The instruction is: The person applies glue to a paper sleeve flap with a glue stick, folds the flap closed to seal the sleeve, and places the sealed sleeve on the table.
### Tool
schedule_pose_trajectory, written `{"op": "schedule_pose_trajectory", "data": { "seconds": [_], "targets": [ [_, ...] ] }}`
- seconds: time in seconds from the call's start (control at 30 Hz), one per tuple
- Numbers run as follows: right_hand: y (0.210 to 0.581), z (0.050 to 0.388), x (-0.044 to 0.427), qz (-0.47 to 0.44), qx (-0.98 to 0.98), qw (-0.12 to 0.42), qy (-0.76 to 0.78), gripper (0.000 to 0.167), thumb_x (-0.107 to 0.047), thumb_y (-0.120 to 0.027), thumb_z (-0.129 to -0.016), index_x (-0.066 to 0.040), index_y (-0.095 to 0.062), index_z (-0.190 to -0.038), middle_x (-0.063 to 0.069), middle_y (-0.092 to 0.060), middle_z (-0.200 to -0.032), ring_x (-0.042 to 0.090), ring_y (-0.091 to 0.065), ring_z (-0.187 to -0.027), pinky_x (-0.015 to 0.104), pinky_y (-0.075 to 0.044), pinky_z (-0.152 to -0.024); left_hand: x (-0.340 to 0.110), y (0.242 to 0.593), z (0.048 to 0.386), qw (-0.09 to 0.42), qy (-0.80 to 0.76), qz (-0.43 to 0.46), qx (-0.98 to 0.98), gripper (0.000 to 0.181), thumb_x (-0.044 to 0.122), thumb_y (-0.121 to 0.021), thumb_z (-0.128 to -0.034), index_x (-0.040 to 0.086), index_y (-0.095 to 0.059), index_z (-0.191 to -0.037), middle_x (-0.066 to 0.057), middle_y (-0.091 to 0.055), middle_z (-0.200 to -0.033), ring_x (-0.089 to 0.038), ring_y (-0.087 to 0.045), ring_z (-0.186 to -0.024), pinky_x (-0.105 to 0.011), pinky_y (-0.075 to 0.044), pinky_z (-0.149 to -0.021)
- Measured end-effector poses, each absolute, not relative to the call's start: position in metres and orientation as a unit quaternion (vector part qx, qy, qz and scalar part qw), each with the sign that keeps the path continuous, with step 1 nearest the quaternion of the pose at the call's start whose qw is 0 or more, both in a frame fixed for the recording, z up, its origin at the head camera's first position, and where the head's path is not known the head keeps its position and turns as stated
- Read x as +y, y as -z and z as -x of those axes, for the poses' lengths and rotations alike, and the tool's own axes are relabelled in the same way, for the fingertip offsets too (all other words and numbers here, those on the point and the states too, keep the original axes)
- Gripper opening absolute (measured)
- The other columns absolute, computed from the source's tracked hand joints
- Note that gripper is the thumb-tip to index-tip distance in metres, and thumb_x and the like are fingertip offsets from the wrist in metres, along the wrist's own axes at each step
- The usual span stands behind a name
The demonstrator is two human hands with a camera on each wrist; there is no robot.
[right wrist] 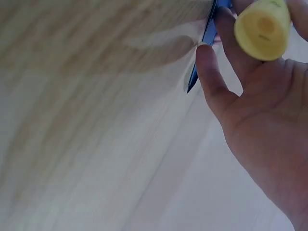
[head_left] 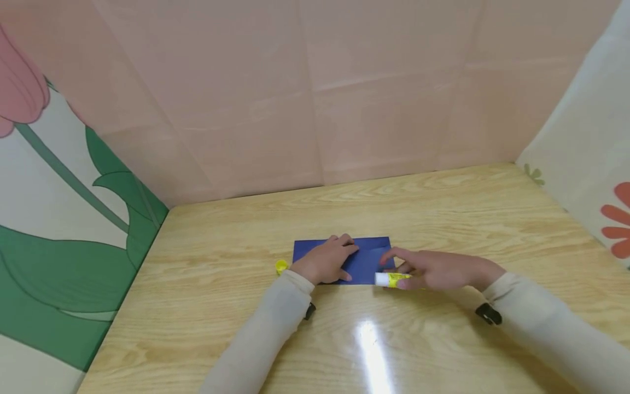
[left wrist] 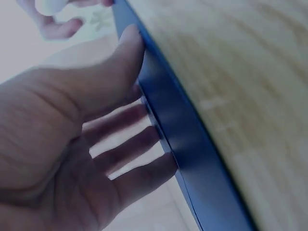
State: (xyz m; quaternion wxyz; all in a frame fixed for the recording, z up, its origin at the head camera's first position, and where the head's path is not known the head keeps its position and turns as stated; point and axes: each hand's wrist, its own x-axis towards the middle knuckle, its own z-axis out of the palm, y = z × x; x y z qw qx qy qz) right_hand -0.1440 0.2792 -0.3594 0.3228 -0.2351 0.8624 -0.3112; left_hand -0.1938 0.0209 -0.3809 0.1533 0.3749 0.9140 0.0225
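Our left hand [head_left: 328, 259] rests, fingers spread and gripping nothing, on a dark-blue rectangular piece of paper [head_left: 365, 268], apparently folded, which lies flat on the pale wood-grained desk [head_left: 221, 306]. Our right hand [head_left: 438, 269] grips a yellow-and-white cylindrical glue stick [head_left: 392, 279], its white end pointing left near the near right corner of the paper; whether the two touch we cannot tell. Just beside the paper, on its left, we see a round yellow plastic cap [head_left: 281, 266]. We judge the step in hand to be applying glue while the left hand steadies the paper. The next move, we think, calls for light, even strokes of the stick, so that the paper neither slides nor creases.
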Motion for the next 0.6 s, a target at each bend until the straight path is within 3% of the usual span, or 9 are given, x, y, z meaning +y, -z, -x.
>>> {"op": "schedule_pose_trajectory", "data": {
  "seconds": [0.17,0.33,0.43,0.6],
  "targets": [
    [0.3621,0.1419,0.2773,0.301,0.862,0.281,0.295,0.049,-0.041,-0.059,-0.098,-0.023,-0.036,-0.137,0.002,-0.065,-0.135,0.022,-0.061,-0.125,0.036,-0.048,-0.097,0.0258,0.3802,0.1922,0.129,-0.012,-0.343,0.93,0.078,0.042,-0.069,-0.0891,0.018,-0.036,-0.155,-0.002,-0.035,-0.156,-0.024,-0.037,-0.143,-0.035,-0.047,-0.108],
    [0.362,0.1414,0.2763,0.328,0.859,0.265,0.291,0.041,-0.038,-0.06,-0.099,-0.025,-0.039,-0.133,-0.001,-0.067,-0.129,0.015,-0.064,-0.117,0.03,-0.049,-0.091,0.0284,0.3799,0.1902,0.12,0.017,-0.33,0.936,0.079,0.046,-0.068,-0.0878,0.019,-0.036,-0.155,-0.003,-0.038,-0.155,-0.025,-0.04,-0.141,-0.035,-0.051,-0.103],
    [0.3626,0.1414,0.2762,0.329,0.859,0.265,0.288,0.036,-0.037,-0.059,-0.1,-0.03,-0.042,-0.131,-0.002,-0.064,-0.13,0.014,-0.063,-0.113,0.029,-0.049,-0.088,0.0288,0.3836,0.1872,0.087,0.031,-0.342,0.935,0.069,0.048,-0.067,-0.0894,0.015,-0.049,-0.148,-0.004,-0.048,-0.148,-0.024,-0.05,-0.131,-0.033,-0.054,-0.098],
    [0.3635,0.1411,0.2766,0.329,0.863,0.26,0.283,0.031,-0.037,-0.057,-0.1,-0.038,-0.046,-0.129,-0.006,-0.063,-0.127,0.012,-0.061,-0.108,0.027,-0.048,-0.087,0.0318,0.3874,0.1837,0.025,0.039,-0.363,0.93,0.047,0.043,-0.071,-0.0896,0.011,-0.071,-0.123,-0.005,-0.064,-0.123,-0.02,-0.061,-0.105,-0.03,-0.057,-0.088]
  ]
}}
